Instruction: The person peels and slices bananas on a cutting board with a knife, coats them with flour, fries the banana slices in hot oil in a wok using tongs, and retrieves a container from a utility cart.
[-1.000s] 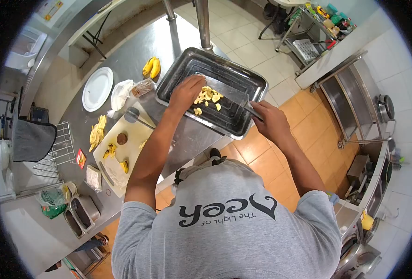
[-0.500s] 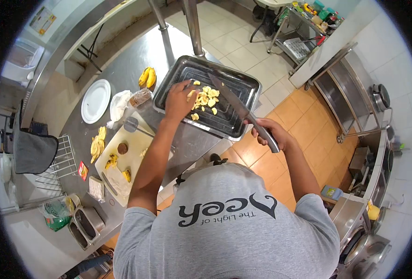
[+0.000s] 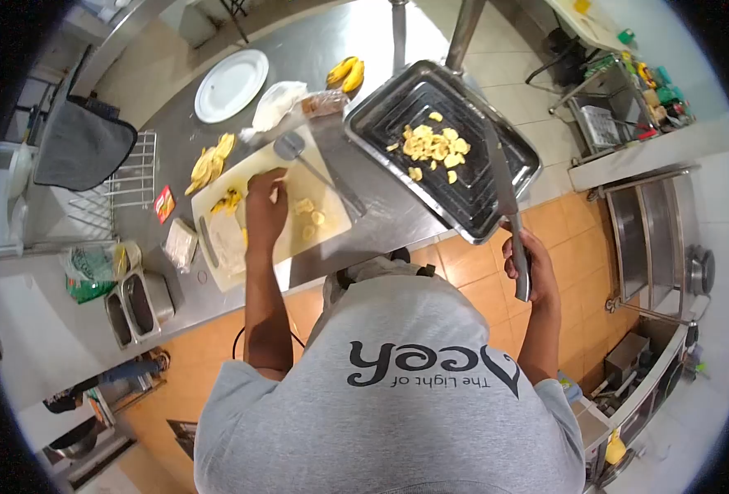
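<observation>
My right hand (image 3: 531, 267) grips the dark handle of a large knife (image 3: 504, 183). Its blade reaches over the right side of a black metal baking tray (image 3: 389, 156). Cut yellow banana pieces (image 3: 434, 146) lie heaped in the tray. Over a cream cutting board (image 3: 329, 221), my left hand (image 3: 265, 207) has its fingers curled in, thumb towards the fingertips; what they hold, if anything, is hidden. Banana slices (image 3: 311, 218) lie just right of that hand, and a spotted banana piece (image 3: 230, 200) lies to its left. A spatula (image 3: 288, 146) with a grey head rests across the board.
On the steel table (image 3: 307, 74) are a white plate (image 3: 231, 86), whole bananas (image 3: 346, 74), banana peels (image 3: 212, 163), a plastic bag (image 3: 278, 105) and a red packet (image 3: 164, 204). The tray overhangs the table's right edge. A steel shelf cart (image 3: 648, 239) stands on the right.
My left hand has moved from the banana pieces in the tray to the cutting board, covering the spot of a small round brown thing. My right hand still holds the knife. The view has shifted.
</observation>
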`<move>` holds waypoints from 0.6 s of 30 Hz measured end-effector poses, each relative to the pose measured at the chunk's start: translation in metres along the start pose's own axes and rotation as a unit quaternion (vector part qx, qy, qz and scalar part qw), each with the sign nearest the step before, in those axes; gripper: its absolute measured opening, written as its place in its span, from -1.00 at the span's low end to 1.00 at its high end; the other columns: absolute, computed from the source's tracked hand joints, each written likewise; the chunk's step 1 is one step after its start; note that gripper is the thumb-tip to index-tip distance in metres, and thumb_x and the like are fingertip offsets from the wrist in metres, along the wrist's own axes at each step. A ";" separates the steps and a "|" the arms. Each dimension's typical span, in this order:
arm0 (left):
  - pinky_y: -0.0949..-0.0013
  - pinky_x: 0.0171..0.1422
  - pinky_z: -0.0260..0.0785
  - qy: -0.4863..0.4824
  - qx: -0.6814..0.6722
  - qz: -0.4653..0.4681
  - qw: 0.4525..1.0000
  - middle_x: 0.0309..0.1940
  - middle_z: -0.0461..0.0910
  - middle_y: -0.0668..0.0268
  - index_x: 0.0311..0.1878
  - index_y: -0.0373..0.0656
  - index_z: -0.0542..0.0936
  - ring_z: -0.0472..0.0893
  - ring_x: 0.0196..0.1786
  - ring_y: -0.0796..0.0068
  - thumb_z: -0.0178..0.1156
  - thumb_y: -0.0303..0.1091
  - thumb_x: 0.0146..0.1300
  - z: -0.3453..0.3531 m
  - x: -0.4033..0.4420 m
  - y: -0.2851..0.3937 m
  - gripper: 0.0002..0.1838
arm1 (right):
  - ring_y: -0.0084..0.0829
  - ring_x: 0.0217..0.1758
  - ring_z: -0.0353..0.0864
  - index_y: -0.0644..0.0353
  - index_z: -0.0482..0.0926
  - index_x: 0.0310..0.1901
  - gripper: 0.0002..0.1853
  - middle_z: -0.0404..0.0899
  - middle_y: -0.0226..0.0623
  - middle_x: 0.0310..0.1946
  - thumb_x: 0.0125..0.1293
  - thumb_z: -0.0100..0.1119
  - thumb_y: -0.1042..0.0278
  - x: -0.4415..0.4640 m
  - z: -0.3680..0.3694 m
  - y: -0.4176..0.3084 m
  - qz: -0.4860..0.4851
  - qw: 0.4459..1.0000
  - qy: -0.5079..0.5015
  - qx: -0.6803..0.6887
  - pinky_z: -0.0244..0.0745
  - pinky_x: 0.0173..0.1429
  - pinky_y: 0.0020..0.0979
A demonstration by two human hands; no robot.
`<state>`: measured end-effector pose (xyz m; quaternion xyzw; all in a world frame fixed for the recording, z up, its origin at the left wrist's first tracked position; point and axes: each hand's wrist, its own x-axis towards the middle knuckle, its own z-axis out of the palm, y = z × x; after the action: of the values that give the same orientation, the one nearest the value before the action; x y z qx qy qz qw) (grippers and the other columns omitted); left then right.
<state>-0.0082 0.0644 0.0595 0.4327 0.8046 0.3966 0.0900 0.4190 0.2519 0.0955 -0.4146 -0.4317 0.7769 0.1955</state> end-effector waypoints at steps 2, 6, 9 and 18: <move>0.20 0.33 0.28 -0.041 0.008 -0.003 0.999 0.18 0.45 0.04 0.13 -0.18 0.49 0.50 0.17 0.10 0.29 -0.45 0.11 -0.011 -0.025 -0.008 -0.53 | -0.60 -0.70 0.41 0.27 0.41 0.18 -0.54 0.48 -0.40 -0.55 0.44 -0.14 0.10 -0.002 0.008 -0.002 0.012 1.000 -0.014 -0.025 0.30 -0.61 -0.61; 0.15 0.41 0.19 -0.128 0.064 0.065 0.988 0.29 0.34 0.02 0.29 -0.12 0.37 0.31 0.35 0.01 0.40 -0.33 0.01 -0.004 -0.046 0.005 -0.27 | -0.63 -0.67 0.43 0.22 0.43 0.17 -0.63 0.50 -0.41 -0.52 0.41 -0.10 0.28 -0.006 0.031 -0.014 0.025 0.982 -0.120 -0.145 0.33 -0.58 -0.61; 0.13 0.43 0.17 -0.155 0.065 0.110 0.980 0.31 0.32 0.03 0.24 -0.13 0.44 0.28 0.37 -0.03 0.38 -0.30 0.04 0.007 -0.046 0.008 -0.36 | -0.65 -0.63 0.46 0.20 0.44 0.18 -0.65 0.52 -0.42 -0.50 0.39 -0.06 0.38 -0.004 0.052 -0.009 0.056 0.954 -0.208 -0.207 0.36 -0.55 -0.61; 0.14 0.35 0.25 -0.203 0.120 0.229 0.945 0.15 0.42 0.07 0.08 -0.20 0.52 0.37 0.24 0.03 0.22 -0.45 0.12 0.010 -0.043 -0.011 -0.60 | -0.66 -0.61 0.49 0.24 0.45 0.13 -0.66 0.53 -0.45 -0.49 0.46 -0.06 0.22 -0.007 0.088 0.038 0.077 0.952 -0.193 -0.225 0.39 -0.51 -0.63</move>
<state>0.0160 0.0334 0.0365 0.6840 0.6903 0.2107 0.1059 0.3540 0.1814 0.0920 -0.3221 -0.5914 0.7375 -0.0502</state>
